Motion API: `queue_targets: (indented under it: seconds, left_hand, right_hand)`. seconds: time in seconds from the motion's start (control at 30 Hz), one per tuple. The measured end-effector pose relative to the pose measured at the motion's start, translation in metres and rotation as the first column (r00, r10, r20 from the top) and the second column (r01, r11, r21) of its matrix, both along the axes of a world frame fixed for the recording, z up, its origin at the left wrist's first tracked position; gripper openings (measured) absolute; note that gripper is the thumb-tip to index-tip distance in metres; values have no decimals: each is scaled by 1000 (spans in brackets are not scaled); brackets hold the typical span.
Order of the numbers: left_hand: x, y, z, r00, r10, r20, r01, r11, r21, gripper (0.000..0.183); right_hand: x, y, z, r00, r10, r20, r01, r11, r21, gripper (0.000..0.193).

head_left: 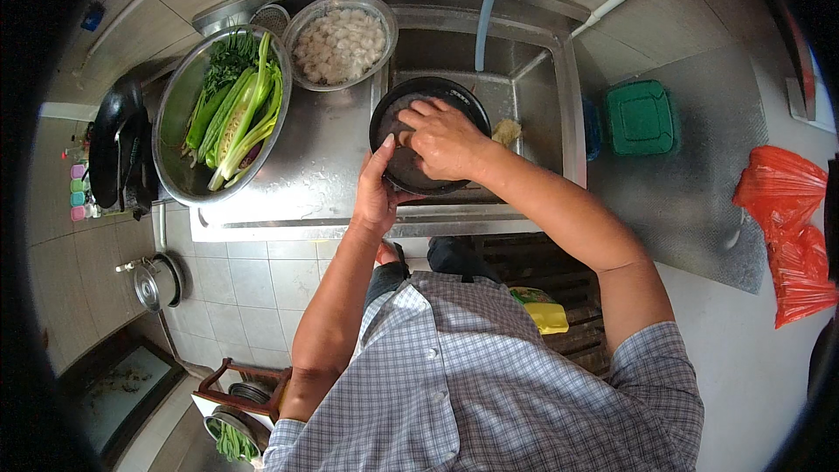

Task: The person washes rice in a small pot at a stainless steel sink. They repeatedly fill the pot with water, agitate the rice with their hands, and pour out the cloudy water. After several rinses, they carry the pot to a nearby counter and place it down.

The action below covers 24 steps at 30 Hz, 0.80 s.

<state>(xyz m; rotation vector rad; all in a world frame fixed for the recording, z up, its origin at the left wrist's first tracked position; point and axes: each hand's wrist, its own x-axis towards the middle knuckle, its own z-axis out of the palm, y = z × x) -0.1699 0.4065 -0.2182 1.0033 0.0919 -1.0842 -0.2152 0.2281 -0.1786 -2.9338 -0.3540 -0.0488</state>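
A round black bowl (468, 98) with dark, murky contents is held over the near left part of the sink. My left hand (377, 190) grips its near left side, thumb up at the rim and fingers underneath. Inside the bowl is my right hand (444, 135), its fingers stretched and slightly apart against the grey-brown contents. I cannot make out anything held in those fingers. What lies beneath the right palm is hidden.
Left on the steel counter stands a large metal basin (166, 162) of green vegetables. Behind it is a metal bowl (391, 31) of pale pieces in water. A blue hose (488, 13) hangs into the sink (572, 135). Rightward are a green container (642, 118) and red plastic bags (782, 227).
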Motion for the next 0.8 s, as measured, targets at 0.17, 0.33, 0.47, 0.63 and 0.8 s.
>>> queue_targets:
  seconds: [0.17,0.33,0.47,0.63,0.8]
  left_hand:
    - [-1,-2,-4,1000,19,-14,-19,1000,-8,73]
    - [1,-6,-9,1000,19,-18,-19,1000,-6,72]
    - [1,-7,-10,999,31,-16,-31,999,-21,70]
    - [1,-7,-6,1000,16,-13,-16,1000,-20,68]
    - [2,-5,-4,1000,-3,-12,3,1000,-23,67]
  right_hand:
    - [-15,-7,8,965,-171,-198,157,984,-85,25]
    - [-21,-8,26,887,-239,-395,228,971,-75,25]
    - [-20,-6,36,834,-145,-533,238,965,110,29]
    - [-4,3,27,756,-10,-654,281,908,311,31]
    - [11,10,6,906,-10,-424,227,856,465,28]
